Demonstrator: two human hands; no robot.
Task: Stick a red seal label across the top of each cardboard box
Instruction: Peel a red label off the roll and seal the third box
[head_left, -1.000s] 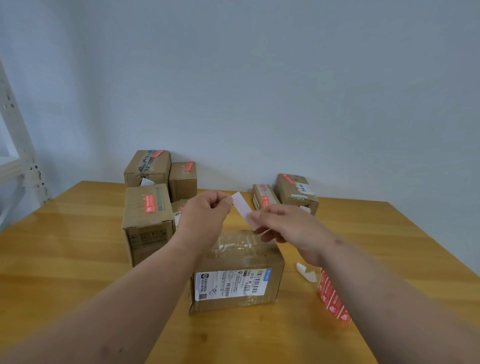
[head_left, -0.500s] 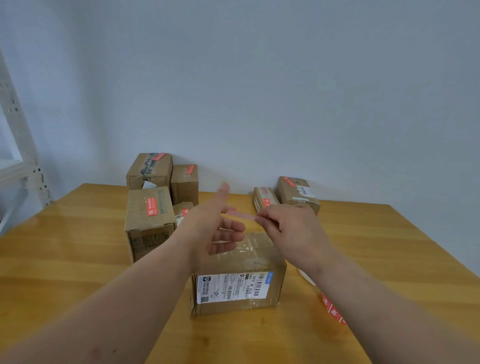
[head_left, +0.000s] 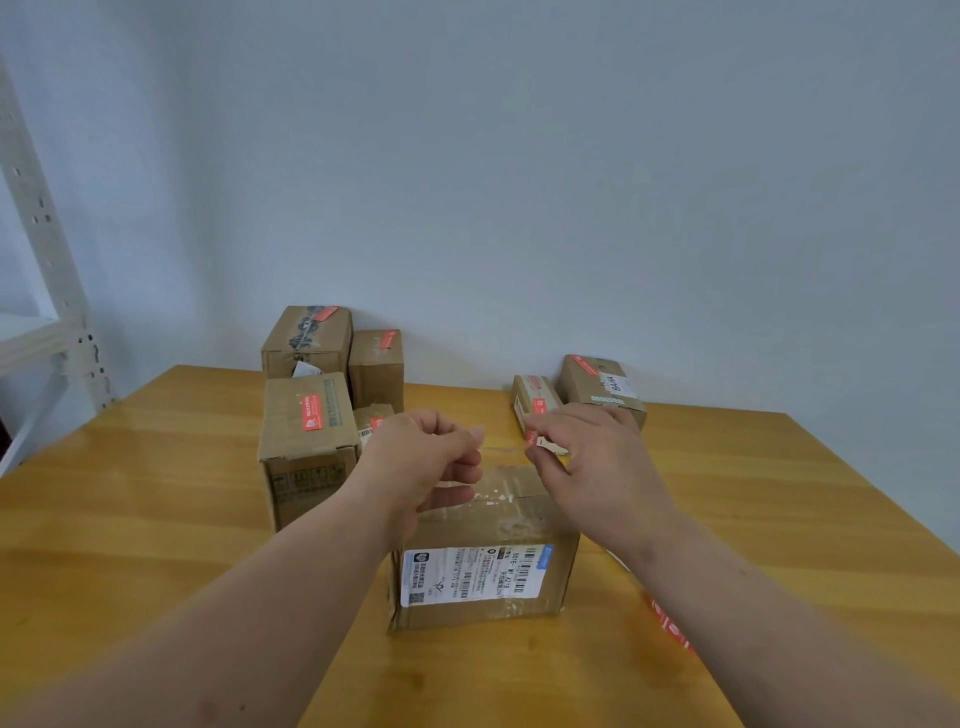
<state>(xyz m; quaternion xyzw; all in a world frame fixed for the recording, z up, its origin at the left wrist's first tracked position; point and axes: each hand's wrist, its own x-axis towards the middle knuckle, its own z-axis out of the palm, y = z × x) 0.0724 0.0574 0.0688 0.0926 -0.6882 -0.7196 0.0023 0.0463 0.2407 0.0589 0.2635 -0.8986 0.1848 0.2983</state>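
Both hands hover above the box (head_left: 483, 545) at table centre. The left hand (head_left: 421, 467) pinches one end of the label (head_left: 498, 448), seen edge-on as a thin strip; the right hand (head_left: 587, 467) pinches the other, at 3 o'clock, with crumpled white backing. Best kept taut, lowered squarely across the taped seam, then pressed flat.

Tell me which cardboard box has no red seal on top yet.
The nearest box, under both hands, with the white shipping label facing you; the boxes behind show red seals.

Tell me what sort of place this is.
Probably a small parcel packing or storeroom corner: taped cardboard boxes with red seal labels on a wooden table, a white metal rack beside it.
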